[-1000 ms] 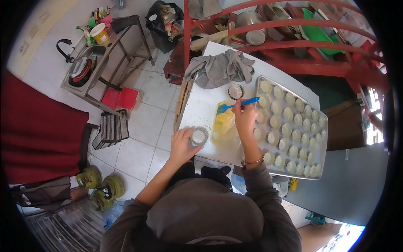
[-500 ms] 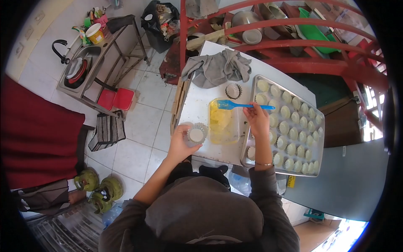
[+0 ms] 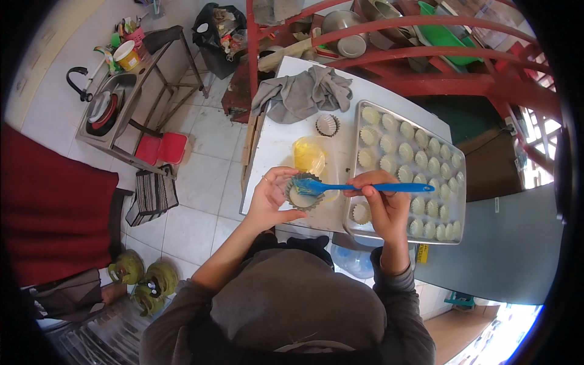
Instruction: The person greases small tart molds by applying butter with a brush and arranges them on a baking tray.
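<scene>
A fluted tart mould (image 3: pixel 303 201) is in my left hand (image 3: pixel 272 198), its fingers and thumb round the rim. My right hand (image 3: pixel 384 205) grips the handle of a blue pastry brush (image 3: pixel 365 187), and the bristle end lies inside the mould. Behind the mould stands a clear plastic tub (image 3: pixel 329 159) with yellow grease in it, partly covered by the brush and my left hand. Farther back on the white table, a small stack of fluted moulds (image 3: pixel 327 125) sits by itself.
A metal baking tray (image 3: pixel 353 226) holding many fluted moulds lies at the right of the table (image 3: pixel 274 140). A crumpled grey cloth (image 3: pixel 302 94) rests at the back. Red railings (image 3: pixel 438 67) rise behind, with a sink (image 3: pixel 125 91) at the far left.
My right hand has brought the brush from above the tub down into the mould. The mould in my left hand has shifted slightly right. The whole view has also shifted a little.
</scene>
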{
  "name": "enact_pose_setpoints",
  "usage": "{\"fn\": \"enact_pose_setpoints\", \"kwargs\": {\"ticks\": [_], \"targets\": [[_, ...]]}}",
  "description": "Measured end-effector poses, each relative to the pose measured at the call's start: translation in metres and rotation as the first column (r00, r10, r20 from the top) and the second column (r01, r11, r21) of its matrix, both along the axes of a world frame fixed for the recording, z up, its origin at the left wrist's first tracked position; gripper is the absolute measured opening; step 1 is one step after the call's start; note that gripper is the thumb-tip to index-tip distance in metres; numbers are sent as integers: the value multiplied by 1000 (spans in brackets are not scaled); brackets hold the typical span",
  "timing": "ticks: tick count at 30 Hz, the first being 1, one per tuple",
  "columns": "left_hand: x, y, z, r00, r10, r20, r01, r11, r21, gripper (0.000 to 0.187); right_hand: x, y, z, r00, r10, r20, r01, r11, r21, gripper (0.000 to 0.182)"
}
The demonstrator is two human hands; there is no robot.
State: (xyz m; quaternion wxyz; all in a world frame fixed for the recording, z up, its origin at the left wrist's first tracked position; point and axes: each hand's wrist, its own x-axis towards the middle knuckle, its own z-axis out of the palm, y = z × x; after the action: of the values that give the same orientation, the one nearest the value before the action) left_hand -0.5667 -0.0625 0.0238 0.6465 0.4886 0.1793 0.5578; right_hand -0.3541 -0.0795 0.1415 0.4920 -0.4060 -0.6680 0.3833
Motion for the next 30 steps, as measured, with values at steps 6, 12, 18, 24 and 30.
{"fn": "enact_pose_setpoints", "kwargs": {"ticks": [6, 12, 18, 24, 30], "targets": [[18, -5, 3, 877, -137, 460, 325, 875, -359, 71, 6, -11, 15, 970, 13, 244, -76, 965, 250, 8], [28, -3, 14, 548, -78, 833, 649, 667, -365, 57, 0, -15, 3, 996, -93, 5, 91, 987, 129, 9], [40, -7, 19, 843, -98, 529, 449, 669, -593, 57, 6, -12, -5, 985, -103, -137, 117, 989, 93, 15], [36, -2, -5, 734, -303, 608, 571, 760, -311, 69, 6, -10, -11, 978, -128, -165, 148, 982, 118, 14], [31, 2, -2, 702, -294, 649, 623, 694, -360, 75, 6, -10, 0, 995, -95, 19, 88, 968, 234, 7]]}}
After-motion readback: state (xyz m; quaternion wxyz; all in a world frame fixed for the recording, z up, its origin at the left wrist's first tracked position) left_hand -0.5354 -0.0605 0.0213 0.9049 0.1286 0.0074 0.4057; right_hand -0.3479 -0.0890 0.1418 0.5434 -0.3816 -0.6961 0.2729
